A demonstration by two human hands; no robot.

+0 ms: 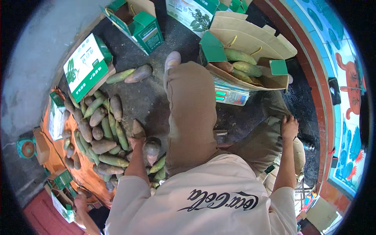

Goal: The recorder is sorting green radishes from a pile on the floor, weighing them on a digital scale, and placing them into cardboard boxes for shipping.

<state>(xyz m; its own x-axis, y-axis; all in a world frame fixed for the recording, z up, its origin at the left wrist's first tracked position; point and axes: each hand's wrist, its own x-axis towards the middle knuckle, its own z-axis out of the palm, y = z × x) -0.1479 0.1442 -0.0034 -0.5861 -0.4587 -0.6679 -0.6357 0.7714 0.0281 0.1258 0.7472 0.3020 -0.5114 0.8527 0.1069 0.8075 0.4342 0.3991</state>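
My left hand is closed on the lower end of a brown, pointed root vegetable, at the right edge of a large heap. The heap mixes long green radishes with stubby brown roots. Just right of that hand lies a dark round-ended root. My right hand rests on my right knee, fingers spread over the trouser cloth and holding nothing. Ahead, an open carton with several green and brown roots in it stands on a digital scale with a lit green display.
Green-and-white cartons stand left of me, with an open one farther ahead. A green radish and a brown root lie apart on the floor. Lower left, another person's hand is at a carton. A painted wall runs along the right.
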